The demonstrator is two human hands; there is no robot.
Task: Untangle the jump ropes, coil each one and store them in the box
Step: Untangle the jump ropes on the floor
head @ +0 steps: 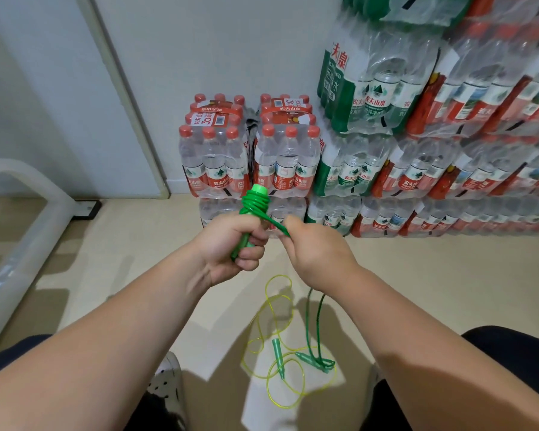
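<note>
My left hand [231,244] grips the green handle [255,200] of a green jump rope, held upright, with several turns of green cord wound around its upper part. My right hand [315,250] pinches the green cord [277,227] just right of the handle. The rest of that cord [311,325] hangs down from my right hand to the floor. Down there a yellow jump rope [280,362] lies in loose loops, with two green handles [279,357] among them. No box is in view.
Shrink-wrapped packs of water bottles [249,157] stand stacked against the wall ahead and fill the right side [448,135]. A white metal frame [35,219] slants along the left. My knees and a white spotted shoe [168,381] are at the bottom.
</note>
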